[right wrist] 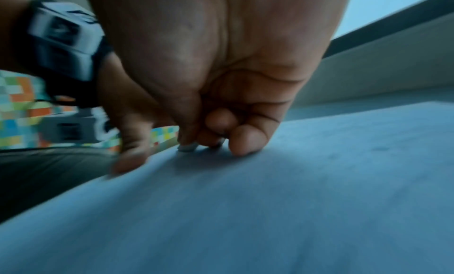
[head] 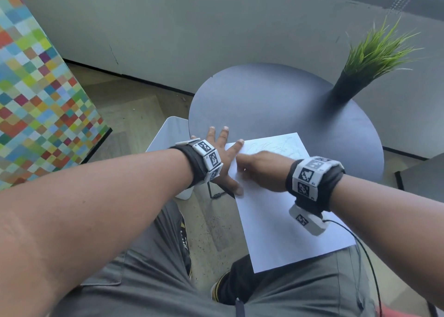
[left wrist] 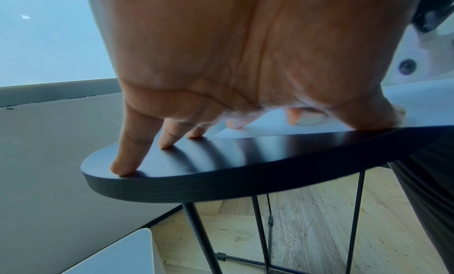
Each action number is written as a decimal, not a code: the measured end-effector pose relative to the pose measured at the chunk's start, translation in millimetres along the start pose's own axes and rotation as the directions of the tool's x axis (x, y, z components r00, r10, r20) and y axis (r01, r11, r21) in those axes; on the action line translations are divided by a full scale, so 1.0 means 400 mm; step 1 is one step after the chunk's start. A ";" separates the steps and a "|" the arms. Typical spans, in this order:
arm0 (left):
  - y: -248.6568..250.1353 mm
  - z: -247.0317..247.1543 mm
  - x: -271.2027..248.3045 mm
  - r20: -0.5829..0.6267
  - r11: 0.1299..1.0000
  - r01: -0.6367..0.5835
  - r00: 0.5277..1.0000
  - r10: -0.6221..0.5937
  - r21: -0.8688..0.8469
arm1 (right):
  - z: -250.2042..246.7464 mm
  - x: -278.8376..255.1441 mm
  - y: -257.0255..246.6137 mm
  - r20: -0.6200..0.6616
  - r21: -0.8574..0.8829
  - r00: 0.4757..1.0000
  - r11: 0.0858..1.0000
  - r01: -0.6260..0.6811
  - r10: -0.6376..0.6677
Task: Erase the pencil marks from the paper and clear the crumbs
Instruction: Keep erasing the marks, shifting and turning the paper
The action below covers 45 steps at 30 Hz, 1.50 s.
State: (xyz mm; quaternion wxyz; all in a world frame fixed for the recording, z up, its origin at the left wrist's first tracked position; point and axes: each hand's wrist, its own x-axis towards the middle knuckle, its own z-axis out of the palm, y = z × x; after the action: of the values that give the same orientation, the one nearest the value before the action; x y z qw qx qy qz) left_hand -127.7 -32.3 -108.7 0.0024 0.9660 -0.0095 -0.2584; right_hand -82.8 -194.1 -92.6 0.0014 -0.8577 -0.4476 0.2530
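A white sheet of paper (head: 283, 211) lies over the near edge of the round dark table (head: 276, 100), with faint pencil marks (head: 276, 146) near its far end. My left hand (head: 222, 153) lies spread and flat, fingers (left wrist: 123, 161) on the tabletop and thumb and forefinger on the paper's left edge. My right hand (head: 257, 170) is curled over the paper's upper left. It pinches a small whitish eraser (right wrist: 188, 148) whose tip touches the sheet (right wrist: 270, 200). Most of the eraser is hidden by the fingers.
A black pot with green grass (head: 360, 76) stands at the table's back right. A white stool (head: 168, 136) sits left of the table, a multicoloured checkered panel (head: 40, 88) beyond it. The table has thin black legs (left wrist: 260, 229) over wooden floor. My knees are beneath the paper's near end.
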 end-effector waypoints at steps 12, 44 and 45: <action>0.001 0.005 0.003 -0.013 1.000 0.000 1.000 0.000 0.018 | -0.025 0.006 0.049 -0.105 0.033 0.978 0.983 -0.180 0.182; -0.019 -0.070 0.063 0.017 0.997 -0.062 0.998 0.061 0.053 | -0.039 0.060 0.092 -0.220 0.148 0.939 0.960 -0.237 0.266; -0.018 -0.071 0.065 0.017 0.996 -0.060 0.998 0.059 0.070 | -0.032 0.061 0.078 -0.232 0.143 0.944 0.968 -0.206 0.235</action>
State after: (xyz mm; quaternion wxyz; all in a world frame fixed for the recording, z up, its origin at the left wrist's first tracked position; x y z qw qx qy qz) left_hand -90.8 -25.4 -97.2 -0.0238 0.9628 -0.0476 -0.2650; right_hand -41.5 -191.1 -99.2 0.0792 -0.9256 -0.3295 0.1685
